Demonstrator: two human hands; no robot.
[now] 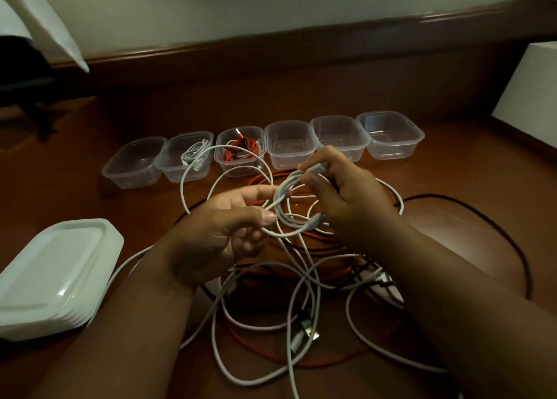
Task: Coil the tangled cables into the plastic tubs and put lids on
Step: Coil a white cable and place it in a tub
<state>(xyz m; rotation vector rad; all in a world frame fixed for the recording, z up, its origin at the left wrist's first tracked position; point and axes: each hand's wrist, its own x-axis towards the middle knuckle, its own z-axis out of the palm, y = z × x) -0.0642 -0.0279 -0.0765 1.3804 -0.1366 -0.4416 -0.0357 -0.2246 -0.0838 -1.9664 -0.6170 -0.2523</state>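
A small coil of white cable [283, 214] hangs in the air between my hands. My right hand [346, 193] pinches the top of the coil and its plug end. My left hand [229, 217] pinches the cable's strand at the coil's left side. Below lies a tangle of white, orange and black cables [301, 302] on the brown floor. Several clear plastic tubs [289, 144] stand in a row beyond; one holds a coiled white cable [194, 154], the one right of it an orange cable [242, 151]. A stack of white lids [51, 275] sits at the left.
A wooden skirting board [271, 46] and pale wall run behind the tubs. A white box [533, 94] stands at the right edge. A dark chair base [27, 97] and hanging white cloth [45, 21] are at the far left.
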